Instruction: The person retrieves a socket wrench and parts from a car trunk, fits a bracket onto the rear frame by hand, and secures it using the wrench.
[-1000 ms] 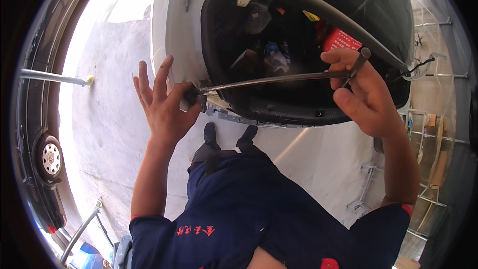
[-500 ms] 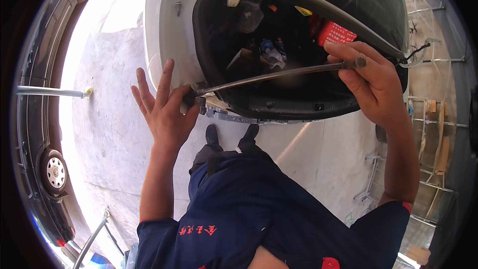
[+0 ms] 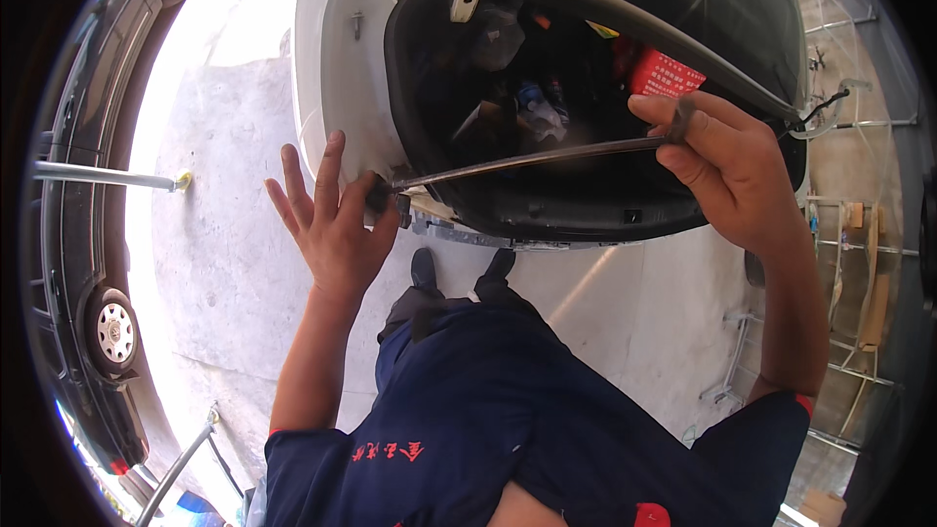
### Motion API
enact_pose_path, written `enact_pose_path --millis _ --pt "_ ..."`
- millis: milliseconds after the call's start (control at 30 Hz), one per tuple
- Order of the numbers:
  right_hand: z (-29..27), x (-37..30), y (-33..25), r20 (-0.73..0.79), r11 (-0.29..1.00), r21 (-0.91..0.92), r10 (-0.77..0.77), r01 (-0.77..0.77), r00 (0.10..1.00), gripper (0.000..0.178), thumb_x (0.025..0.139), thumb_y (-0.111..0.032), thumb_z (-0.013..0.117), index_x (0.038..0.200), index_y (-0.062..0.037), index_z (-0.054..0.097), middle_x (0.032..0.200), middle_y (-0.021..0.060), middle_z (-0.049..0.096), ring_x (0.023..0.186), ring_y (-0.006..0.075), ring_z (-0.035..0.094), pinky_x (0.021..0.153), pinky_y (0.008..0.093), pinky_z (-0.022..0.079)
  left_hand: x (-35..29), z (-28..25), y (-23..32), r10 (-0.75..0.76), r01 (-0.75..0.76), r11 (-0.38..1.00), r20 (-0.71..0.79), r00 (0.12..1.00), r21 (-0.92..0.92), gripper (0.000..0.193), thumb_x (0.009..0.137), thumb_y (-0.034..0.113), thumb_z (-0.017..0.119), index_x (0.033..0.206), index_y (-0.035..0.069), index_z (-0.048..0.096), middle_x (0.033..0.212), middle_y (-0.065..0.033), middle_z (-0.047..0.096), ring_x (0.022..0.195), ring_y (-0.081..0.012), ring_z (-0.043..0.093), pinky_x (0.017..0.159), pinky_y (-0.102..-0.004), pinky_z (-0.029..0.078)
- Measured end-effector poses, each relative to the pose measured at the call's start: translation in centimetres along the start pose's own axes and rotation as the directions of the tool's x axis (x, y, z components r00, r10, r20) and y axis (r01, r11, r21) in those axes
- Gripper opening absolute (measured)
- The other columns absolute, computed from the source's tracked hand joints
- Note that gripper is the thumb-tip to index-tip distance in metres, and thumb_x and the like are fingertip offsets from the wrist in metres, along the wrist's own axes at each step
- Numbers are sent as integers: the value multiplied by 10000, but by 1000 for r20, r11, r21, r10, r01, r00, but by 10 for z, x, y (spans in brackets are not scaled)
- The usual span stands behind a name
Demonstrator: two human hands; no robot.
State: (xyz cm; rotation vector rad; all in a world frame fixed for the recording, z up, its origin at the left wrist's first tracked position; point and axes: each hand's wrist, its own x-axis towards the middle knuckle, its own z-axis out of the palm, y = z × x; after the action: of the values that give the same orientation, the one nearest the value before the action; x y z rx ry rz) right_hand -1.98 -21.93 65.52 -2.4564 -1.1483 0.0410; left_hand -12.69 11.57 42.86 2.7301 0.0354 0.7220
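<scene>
A thin dark rod runs across the open trunk of a white car. My right hand grips the rod's right end, fingers curled around it. My left hand is spread, fingers apart, with the thumb and palm pressed against the rod's left end by the trunk's rim. Inside the trunk lie a red box, a bottle and other dark clutter.
A dark car with two wheels in view stands along the left edge. A metal pole crosses at left. Metal racks stand at right on the pale concrete floor. My dark blue clothes and black shoes fill the lower middle.
The view has drifted slightly, and my right hand with the rod's end has shifted a little up along the trunk rim. My left hand stays spread at the rod's left end.
</scene>
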Motion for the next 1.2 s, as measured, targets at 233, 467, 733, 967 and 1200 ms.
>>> enact_pose_path --millis 233,467,733,967,1200 --pt "-10 15 -31 276 645 348 623 -680 732 399 1098 -219 631 1444 -20 645 796 19 680 695 75 630 613 227 505 7 -5 9 16 -16 1000 -26 1000 3 211 795 230 877 962 178 760 1610 -17 530 1629 -395 231 1312 -655 76" --pt "10 4 -15 -84 936 243 281 -254 956 550 1020 -128 694 1535 -36 525 822 96 705 689 174 676 679 291 557 4 2 13 -29 27 996 21 999 81 158 828 226 890 960 203 806 1560 19 580 1618 -353 276 1316 -656 91" --pt "-10 11 18 146 862 -377 -307 340 940 420 792 -55 753 1206 -117 730 1052 28 626 1018 226 614 876 397 520 -1 6 7 -15 24 993 -74 997 114 312 778 304 910 1067 247 808 1651 5 505 1622 -443 229 1276 -734 90" --pt "21 44 38 86 766 -404 -512 500 854 245 912 -335 791 809 -185 626 866 -44 614 939 188 591 1092 396 450 -4 10 9 -60 66 996 -95 994 55 291 767 264 897 1050 252 829 1666 28 495 1630 -446 204 1276 -734 90" --pt "12 53 37 318 914 -202 -279 352 906 321 969 -297 759 761 -108 604 612 55 563 677 297 591 860 378 519 -3 10 10 -87 90 995 -80 993 35 292 801 244 906 1082 236 829 1635 41 536 1633 -421 216 1283 -720 106"
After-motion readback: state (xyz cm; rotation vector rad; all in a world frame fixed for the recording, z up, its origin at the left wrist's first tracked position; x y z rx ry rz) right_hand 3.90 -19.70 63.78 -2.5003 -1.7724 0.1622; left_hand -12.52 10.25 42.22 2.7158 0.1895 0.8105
